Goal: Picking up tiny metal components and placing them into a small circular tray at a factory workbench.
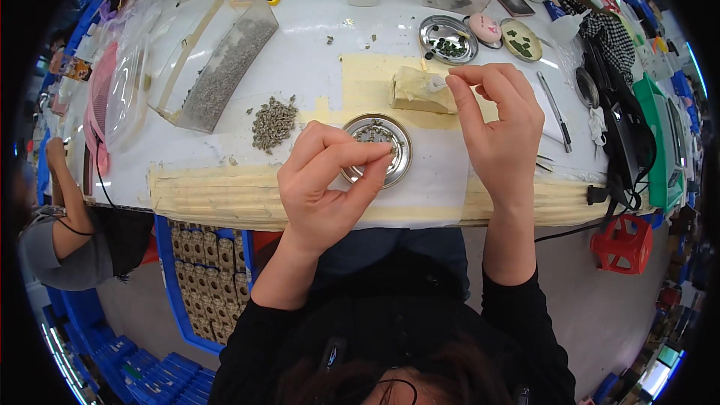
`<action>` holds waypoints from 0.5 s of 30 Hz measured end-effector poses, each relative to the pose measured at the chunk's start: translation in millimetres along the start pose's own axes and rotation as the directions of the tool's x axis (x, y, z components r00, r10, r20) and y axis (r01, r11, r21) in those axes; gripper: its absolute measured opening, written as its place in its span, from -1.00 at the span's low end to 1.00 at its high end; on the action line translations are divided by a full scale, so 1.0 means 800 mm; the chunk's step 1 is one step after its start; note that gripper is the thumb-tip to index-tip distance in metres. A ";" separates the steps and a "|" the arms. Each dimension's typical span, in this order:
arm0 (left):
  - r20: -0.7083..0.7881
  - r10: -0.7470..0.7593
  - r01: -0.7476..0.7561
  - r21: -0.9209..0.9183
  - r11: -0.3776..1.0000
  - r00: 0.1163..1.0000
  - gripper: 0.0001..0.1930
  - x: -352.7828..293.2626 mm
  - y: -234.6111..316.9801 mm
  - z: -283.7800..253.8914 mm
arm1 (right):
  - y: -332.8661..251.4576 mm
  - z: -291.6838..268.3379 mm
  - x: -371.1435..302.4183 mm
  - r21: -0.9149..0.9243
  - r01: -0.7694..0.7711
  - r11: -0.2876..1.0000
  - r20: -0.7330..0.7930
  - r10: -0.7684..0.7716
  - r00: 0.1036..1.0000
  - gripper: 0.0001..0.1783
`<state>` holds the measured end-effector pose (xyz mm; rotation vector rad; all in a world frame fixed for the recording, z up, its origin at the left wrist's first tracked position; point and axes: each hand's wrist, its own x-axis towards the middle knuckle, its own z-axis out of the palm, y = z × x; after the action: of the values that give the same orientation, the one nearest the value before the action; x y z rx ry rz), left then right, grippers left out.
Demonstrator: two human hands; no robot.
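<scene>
Over a round metal dish (406, 163) near the front of the desk (315, 41), the left hand (318, 184) has thumb and forefinger pinched together, apparently on a tiny piece (391, 148) mostly hidden by the fingertips. Holding it above the dish probably means anything dropped lands among the small metallic parts (373, 133) inside. The right hand (504, 126) is raised to the right, thumb and forefinger nearly meeting beside a pale tip (436, 84) on a tape-covered block (407, 91); whether those fingers grip anything, or touch the tip, I cannot tell. The block likely serves as a prop, presenting the tip at an angle within easy reach. A loose heap of similar parts (274, 124) lies left of the dish, on the left hand's side, presumably for short reaches, while a clear box of grey pieces (231, 67) sits tilted farther back. Beneath the dish, a white sheet (433, 178) probably makes small bits easier to spot, and the taped strip (214, 190) along the desk's front edge seems meant as padding for the forearms.
</scene>
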<state>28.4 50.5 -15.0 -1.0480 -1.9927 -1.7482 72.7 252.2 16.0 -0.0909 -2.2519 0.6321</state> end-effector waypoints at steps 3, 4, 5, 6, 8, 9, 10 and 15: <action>0.003 0.004 -0.004 -0.004 1.000 1.000 -0.78 -0.001 0.000 -0.001 | -0.007 -0.006 0.000 -0.015 0.029 0.999 -0.099 -0.030 0.995 -0.90; 0.001 0.006 -0.006 -0.004 1.000 1.000 -0.78 -0.001 -0.001 -0.001 | -0.011 -0.009 -0.002 -0.017 0.042 0.999 -0.142 -0.044 0.989 -0.90; -0.002 0.008 -0.008 -0.003 1.000 1.000 -0.78 -0.001 -0.002 -0.001 | -0.016 -0.010 -0.004 0.060 0.060 0.996 -0.162 -0.049 0.986 -0.90; -0.001 0.009 -0.009 -0.004 1.000 1.000 -0.78 -0.001 -0.002 -0.001 | -0.022 -0.011 -0.007 0.134 0.076 0.988 -0.182 -0.050 0.982 -0.91; 0.005 -0.007 0.007 -0.005 1.000 1.000 -0.78 -0.001 0.000 -0.001 | -0.025 -0.013 -0.017 0.344 0.099 0.934 -0.137 -0.055 0.989 -0.93; 0.013 -0.014 0.014 -0.009 1.000 1.000 -0.78 -0.001 0.000 -0.001 | -0.027 -0.013 -0.025 0.446 0.045 0.894 -0.060 -0.021 0.998 -0.91; 0.014 -0.011 0.011 -0.006 1.000 1.000 -0.78 -0.001 0.000 0.000 | -0.030 -0.011 -0.031 0.539 -0.016 0.842 0.021 0.005 1.000 -0.89; 0.023 -0.002 0.001 0.009 1.000 1.000 -0.78 0.000 0.002 0.001 | -0.038 0.005 -0.039 0.711 -0.114 0.694 0.151 0.009 0.989 -0.82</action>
<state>29.3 51.4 -14.0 -1.0691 -2.0142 -1.7333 95.4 215.8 6.7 0.2818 -1.9648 1.5611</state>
